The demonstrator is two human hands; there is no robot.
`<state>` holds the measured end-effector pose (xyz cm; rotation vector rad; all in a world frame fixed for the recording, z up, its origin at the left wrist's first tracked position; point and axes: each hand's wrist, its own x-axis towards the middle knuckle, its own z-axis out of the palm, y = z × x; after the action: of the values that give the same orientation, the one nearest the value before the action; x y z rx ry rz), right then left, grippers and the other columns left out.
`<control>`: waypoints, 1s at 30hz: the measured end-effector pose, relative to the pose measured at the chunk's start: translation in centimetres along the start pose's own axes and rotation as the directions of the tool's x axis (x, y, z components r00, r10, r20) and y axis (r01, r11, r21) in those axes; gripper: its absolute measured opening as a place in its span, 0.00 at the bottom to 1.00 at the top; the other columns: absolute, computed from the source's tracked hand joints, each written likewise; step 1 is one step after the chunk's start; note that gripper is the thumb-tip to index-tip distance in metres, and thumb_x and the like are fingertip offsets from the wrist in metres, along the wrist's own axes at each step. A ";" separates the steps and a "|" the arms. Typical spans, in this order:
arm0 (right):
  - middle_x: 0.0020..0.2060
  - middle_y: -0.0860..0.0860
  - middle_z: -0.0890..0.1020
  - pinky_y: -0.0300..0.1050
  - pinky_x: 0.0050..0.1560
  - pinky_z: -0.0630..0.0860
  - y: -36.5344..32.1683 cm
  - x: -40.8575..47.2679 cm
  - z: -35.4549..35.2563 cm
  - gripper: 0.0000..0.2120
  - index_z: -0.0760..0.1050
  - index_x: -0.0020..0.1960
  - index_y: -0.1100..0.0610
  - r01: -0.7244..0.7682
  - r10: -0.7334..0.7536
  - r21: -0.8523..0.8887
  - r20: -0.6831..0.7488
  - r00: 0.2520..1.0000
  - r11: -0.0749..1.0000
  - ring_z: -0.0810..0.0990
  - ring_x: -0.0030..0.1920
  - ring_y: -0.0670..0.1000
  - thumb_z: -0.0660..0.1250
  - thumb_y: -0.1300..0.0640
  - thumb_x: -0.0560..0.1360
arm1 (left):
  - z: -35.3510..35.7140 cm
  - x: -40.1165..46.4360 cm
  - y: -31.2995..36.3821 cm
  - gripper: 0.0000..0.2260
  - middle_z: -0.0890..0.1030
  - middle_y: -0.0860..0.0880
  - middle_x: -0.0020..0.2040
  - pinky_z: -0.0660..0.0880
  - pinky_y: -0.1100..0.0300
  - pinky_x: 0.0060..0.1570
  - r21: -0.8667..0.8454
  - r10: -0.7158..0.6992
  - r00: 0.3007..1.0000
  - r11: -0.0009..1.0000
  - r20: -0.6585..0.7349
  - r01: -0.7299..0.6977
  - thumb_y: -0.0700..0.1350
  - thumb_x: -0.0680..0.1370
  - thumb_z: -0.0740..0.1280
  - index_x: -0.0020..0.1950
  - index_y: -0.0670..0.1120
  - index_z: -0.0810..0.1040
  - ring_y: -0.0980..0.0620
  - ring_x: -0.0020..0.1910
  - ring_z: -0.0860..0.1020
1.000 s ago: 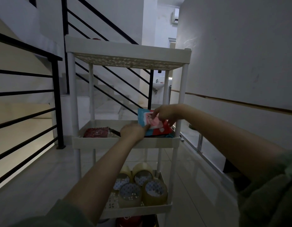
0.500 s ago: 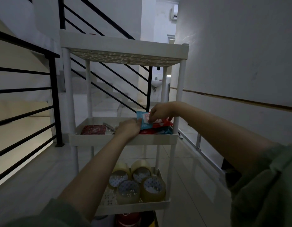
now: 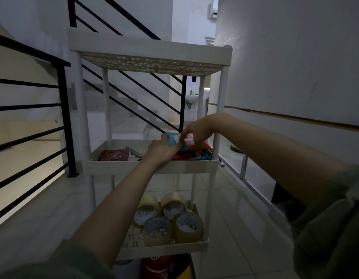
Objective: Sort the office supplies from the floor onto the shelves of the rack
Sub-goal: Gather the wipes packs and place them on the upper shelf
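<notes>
Both hands — left hand (image 3: 161,151), right hand (image 3: 196,134) — grip the packet (image 3: 189,144).

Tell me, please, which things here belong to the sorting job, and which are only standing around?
Job: rack, blue-red packets under both hands, red booklet, tape rolls.
Only around: stair railing, wall sink, air conditioner.
</notes>
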<state>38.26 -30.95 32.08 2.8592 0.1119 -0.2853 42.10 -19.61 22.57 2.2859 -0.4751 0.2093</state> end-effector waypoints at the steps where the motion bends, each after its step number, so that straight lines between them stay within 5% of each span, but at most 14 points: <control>1: 0.73 0.54 0.59 0.54 0.66 0.69 -0.1 0.1 0.2 0.31 0.62 0.72 0.48 0.003 -0.004 0.010 0.006 1.000 1.000 0.62 0.71 0.60 0.69 0.60 0.73 | 0.0 -0.1 0.0 0.30 0.72 0.38 0.65 0.72 0.51 0.59 -0.019 0.010 1.000 1.000 0.013 -0.010 0.62 0.75 0.62 0.70 0.46 0.64 0.40 0.62 0.72; 6: 0.73 0.55 0.59 0.56 0.66 0.70 -0.1 0.2 0.6 0.31 0.61 0.73 0.47 0.009 -0.010 0.048 0.013 1.000 0.999 0.62 0.71 0.60 0.67 0.60 0.74 | -0.2 -0.3 0.0 0.24 0.75 0.40 0.62 0.69 0.59 0.50 0.018 0.042 0.999 0.999 0.021 -0.042 0.59 0.78 0.59 0.67 0.44 0.70 0.43 0.58 0.74; 9: 0.73 0.55 0.59 0.55 0.64 0.70 0.1 -0.9 0.2 0.27 0.61 0.73 0.48 0.016 -0.016 0.193 -0.003 1.000 0.981 0.63 0.71 0.61 0.63 0.61 0.77 | -0.2 0.0 -0.3 0.33 0.70 0.38 0.65 0.70 0.52 0.58 0.092 0.023 1.000 0.995 0.011 -0.024 0.68 0.76 0.50 0.71 0.47 0.64 0.39 0.62 0.70; 14: 0.68 0.60 0.69 0.54 0.61 0.75 0.1 -1.4 0.1 0.19 0.64 0.70 0.63 -0.064 0.127 0.345 -0.164 0.978 0.937 0.73 0.64 0.61 0.54 0.62 0.81 | -0.4 -0.4 0.2 0.25 0.66 0.37 0.68 0.68 0.49 0.65 -0.032 0.018 0.997 0.999 -0.076 -0.020 0.59 0.80 0.50 0.73 0.48 0.61 0.39 0.66 0.67; 22: 0.67 0.61 0.70 0.50 0.65 0.69 -1.8 -0.3 1.7 0.21 0.62 0.70 0.64 -0.245 0.308 0.456 -0.069 0.949 0.856 0.71 0.66 0.59 0.55 0.53 0.81 | -0.4 -1.0 0.6 0.23 0.72 0.39 0.66 0.66 0.61 0.49 -0.047 0.022 1.000 0.999 -0.019 -0.023 0.55 0.81 0.53 0.71 0.42 0.66 0.44 0.58 0.73; 25: 0.71 0.61 0.63 0.51 0.71 0.62 -2.0 0.4 2.9 0.24 0.56 0.73 0.64 -0.286 0.352 0.362 -0.131 0.927 0.887 0.65 0.70 0.59 0.56 0.55 0.81 | -0.6 -1.2 0.7 0.21 0.74 0.40 0.64 0.65 0.62 0.46 -0.025 0.045 0.999 0.999 0.000 -0.045 0.53 0.82 0.52 0.69 0.41 0.68 0.50 0.49 0.71; 30: 0.69 0.60 0.69 0.48 0.70 0.66 -1.9 0.7 2.7 0.21 0.63 0.71 0.65 -0.200 0.314 0.512 -0.146 0.938 0.835 0.68 0.69 0.58 0.56 0.59 0.80 | -0.4 -0.3 -0.1 0.22 0.73 0.40 0.63 0.63 0.61 0.46 0.083 0.049 0.999 0.995 -0.013 -0.048 0.55 0.81 0.51 0.69 0.45 0.68 0.51 0.48 0.68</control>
<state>38.22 -29.83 28.91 3.3503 -0.3604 0.0877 41.83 -19.11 22.69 2.3535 -0.5232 0.2744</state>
